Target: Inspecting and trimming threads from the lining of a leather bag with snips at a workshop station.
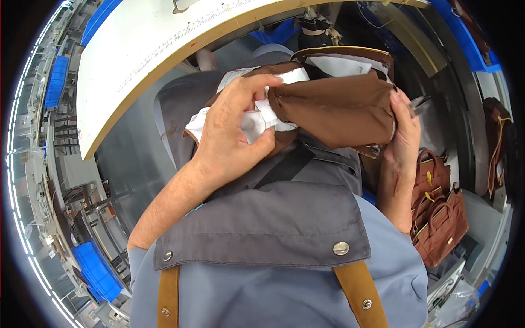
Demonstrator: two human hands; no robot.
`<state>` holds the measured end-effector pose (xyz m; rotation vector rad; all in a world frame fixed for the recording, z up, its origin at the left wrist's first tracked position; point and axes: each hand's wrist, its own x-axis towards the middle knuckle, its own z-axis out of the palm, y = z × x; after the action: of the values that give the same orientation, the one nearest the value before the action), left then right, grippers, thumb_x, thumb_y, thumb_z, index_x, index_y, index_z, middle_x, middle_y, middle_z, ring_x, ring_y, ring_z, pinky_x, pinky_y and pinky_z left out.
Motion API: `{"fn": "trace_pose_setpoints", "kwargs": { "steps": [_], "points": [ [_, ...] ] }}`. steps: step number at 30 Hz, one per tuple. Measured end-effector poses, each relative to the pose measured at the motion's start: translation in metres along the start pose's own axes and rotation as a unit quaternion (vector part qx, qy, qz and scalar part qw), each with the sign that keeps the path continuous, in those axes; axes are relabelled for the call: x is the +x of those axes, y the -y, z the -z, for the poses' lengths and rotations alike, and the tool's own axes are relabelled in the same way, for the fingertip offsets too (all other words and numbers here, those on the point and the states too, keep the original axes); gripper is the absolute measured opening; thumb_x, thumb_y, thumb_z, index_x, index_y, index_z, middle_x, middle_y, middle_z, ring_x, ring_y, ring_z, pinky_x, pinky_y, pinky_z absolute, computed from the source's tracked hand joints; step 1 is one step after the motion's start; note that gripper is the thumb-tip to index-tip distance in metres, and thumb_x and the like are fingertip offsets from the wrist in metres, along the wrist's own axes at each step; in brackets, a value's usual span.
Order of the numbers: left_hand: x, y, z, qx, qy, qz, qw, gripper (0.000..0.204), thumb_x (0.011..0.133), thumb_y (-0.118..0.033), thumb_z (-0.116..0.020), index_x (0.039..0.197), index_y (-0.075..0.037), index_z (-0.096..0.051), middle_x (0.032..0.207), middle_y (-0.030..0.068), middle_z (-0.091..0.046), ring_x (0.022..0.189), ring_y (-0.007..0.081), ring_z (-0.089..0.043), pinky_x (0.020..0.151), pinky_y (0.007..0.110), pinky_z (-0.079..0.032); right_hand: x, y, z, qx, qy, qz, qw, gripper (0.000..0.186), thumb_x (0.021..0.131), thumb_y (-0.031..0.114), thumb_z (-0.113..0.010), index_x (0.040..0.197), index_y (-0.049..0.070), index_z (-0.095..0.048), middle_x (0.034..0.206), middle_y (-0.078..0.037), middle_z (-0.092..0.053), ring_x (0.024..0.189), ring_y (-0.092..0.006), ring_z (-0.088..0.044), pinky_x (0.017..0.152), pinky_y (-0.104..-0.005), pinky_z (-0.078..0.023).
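In the upper middle of the frame, the left hand (223,121) has its grip around bunched, soft white stuff (267,113) while the right hand (405,130) pinches the right end of a long, smooth brown cloth piece (339,112), probably to hold it stretched out.

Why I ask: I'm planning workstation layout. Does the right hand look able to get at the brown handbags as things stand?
Probably not now: the right hand grips brown fabric. Once freed, it could likely reach the handbags beside its forearm; nothing visible blocks them, though depth is uncertain.
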<state>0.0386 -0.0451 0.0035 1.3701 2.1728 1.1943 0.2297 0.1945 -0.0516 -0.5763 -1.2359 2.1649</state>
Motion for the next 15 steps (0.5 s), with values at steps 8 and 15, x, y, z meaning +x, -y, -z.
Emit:
{"fn": "trace_pose_setpoints", "kwargs": {
  "steps": [8,15],
  "points": [
    [0.004,0.025,0.006,0.031,-0.023,-0.111,0.993,0.031,0.069,0.004,-0.075,0.097,-0.006,-0.066,0.110,0.0099,-0.056,0.096,0.0219,-0.056,0.081,0.032,-0.048,0.048,-0.004,-0.016,-0.253,-0.034,0.081,0.963,0.021,0.100,0.026,-0.069,0.094,0.006,-0.071,0.084,0.008,-0.063,0.075,-0.0006,-0.053,0.067,-0.0192,-0.042],
    [0.003,0.052,0.017,-0.001,-0.100,-0.150,0.984,0.027,0.067,0.002,-0.083,0.086,-0.008,-0.067,0.103,0.0071,-0.062,0.088,0.0175,-0.063,0.073,0.031,-0.052,0.132,0.020,-0.065,-0.483,0.018,0.284,0.828,0.014,0.090,0.014,-0.078,0.097,0.002,-0.073,0.079,0.005,-0.063,0.070,-0.0011,-0.049,0.061,-0.0199,-0.038]
  ]
}}
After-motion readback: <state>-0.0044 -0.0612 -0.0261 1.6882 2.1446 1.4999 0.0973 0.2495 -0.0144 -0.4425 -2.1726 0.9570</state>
